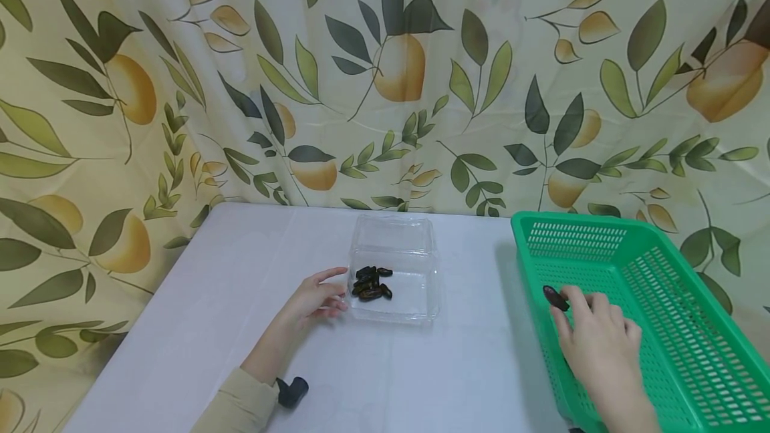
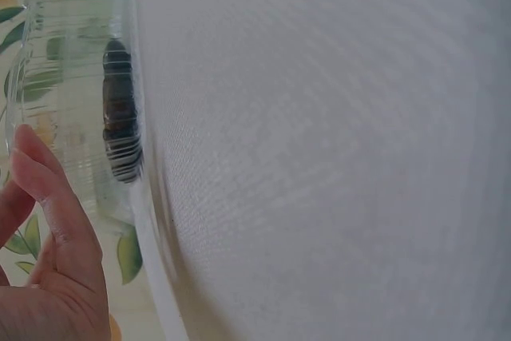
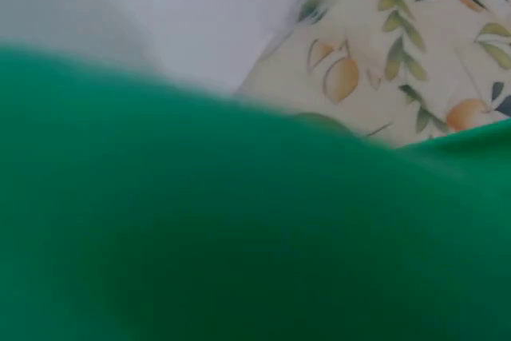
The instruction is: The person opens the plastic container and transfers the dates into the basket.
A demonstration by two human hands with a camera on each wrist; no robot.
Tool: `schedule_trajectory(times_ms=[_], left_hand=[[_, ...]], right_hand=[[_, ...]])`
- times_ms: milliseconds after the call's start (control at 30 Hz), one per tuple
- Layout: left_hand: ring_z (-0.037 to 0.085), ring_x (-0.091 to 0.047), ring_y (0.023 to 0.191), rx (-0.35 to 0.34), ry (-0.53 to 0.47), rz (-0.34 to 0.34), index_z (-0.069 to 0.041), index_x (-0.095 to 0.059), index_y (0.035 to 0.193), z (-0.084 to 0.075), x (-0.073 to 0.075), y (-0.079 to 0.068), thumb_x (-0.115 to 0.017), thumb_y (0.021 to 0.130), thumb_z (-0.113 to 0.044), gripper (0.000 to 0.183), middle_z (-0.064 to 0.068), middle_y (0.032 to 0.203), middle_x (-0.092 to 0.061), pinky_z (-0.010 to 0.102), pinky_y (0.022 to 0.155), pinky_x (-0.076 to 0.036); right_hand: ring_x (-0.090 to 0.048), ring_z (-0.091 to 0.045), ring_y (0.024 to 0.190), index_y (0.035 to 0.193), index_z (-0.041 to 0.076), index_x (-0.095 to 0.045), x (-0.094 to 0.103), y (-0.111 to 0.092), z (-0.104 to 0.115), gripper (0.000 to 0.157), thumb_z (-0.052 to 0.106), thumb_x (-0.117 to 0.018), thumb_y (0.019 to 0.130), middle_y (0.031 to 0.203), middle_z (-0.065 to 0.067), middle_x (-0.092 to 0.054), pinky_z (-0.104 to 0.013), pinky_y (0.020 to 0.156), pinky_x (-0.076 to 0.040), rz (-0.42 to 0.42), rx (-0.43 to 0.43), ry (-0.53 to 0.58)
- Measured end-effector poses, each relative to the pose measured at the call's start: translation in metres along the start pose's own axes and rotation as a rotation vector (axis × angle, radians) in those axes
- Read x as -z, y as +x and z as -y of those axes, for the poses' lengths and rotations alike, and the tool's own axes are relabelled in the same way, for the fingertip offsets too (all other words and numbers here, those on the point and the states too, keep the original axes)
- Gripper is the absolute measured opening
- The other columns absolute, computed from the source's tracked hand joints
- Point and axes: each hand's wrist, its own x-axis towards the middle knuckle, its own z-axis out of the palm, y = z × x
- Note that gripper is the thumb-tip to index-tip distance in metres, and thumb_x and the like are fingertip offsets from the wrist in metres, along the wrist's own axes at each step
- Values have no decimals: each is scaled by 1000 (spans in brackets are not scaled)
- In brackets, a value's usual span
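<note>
In the head view a clear plastic clamshell box (image 1: 415, 296) lies on the table with its lid folded back. Several dark, glossy dates (image 1: 369, 293) are heaped in the left part of its base. My left hand (image 1: 315, 299) is at the box's left side, its fingers relaxed and right at the wall; the left wrist view shows the dates (image 2: 120, 109) through the ribbed plastic. Over the left part of a green basket (image 1: 619, 279), my right hand (image 1: 601, 339) pinches one dark date (image 1: 555, 298) between thumb and fingertips. The basket's wall hides that hand in the right wrist view.
A white cloth covers the table (image 1: 271, 239). The slotted green basket stands on the right, its rim above the tabletop. Behind and to the left hangs a fruit-patterned curtain (image 1: 373, 132). A small black device (image 1: 293, 393) is at the left wrist.
</note>
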Motion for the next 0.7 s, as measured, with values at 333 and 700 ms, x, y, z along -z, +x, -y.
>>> schedule_trajectory(times_ms=[333, 700], left_hand=[[13, -63, 60, 1, 0, 17, -14, -48, 132, -2, 1, -2, -56, 87, -7, 46, 14, 89, -65, 21, 52, -50], [12, -62, 57, 2, -3, 4, -14, -49, 131, -1, 1, 0, -57, 87, -6, 46, 11, 83, -65, 23, 51, -51]], right_hand=[[-43, -46, 86, 113, 9, -47, -7, 1, -36, 30, 18, -59, 88, 95, -28, -48, -59, 68, -31, 124, -20, -85], [-43, -43, 80, 115, 9, -46, -14, 4, -57, 33, 19, -60, 87, 91, -27, -46, -55, 63, -32, 191, 17, -142]])
